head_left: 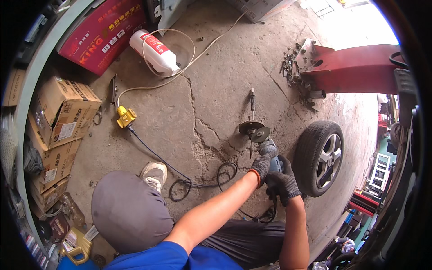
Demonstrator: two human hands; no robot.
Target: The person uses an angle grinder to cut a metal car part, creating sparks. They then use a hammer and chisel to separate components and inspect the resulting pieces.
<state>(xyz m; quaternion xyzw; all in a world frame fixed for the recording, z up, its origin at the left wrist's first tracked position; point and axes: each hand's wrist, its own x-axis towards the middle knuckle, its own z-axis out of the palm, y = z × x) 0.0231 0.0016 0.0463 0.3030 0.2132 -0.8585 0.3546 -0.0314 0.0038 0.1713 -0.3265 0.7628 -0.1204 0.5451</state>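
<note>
I grip a blue and grey angle grinder [274,166] with both gloved hands. My left hand [263,164] is closed around its front housing, and my right hand [282,182] holds its body farther back, near the black cord. The grinder's disc [262,134] is at a metal strut with a round plate [246,126] and a long rod, lying on the concrete floor; I cannot tell whether they touch. A tyre on an alloy wheel [308,157] lies just right of my hands.
Yellow socket block [127,116] with cables at left, white bottle [159,54] beyond it. Cardboard boxes [63,126] and a red box [101,36] line the left side. A red lift arm [353,67] with scattered bolts [290,67] is at upper right. My knee and shoe are low in view.
</note>
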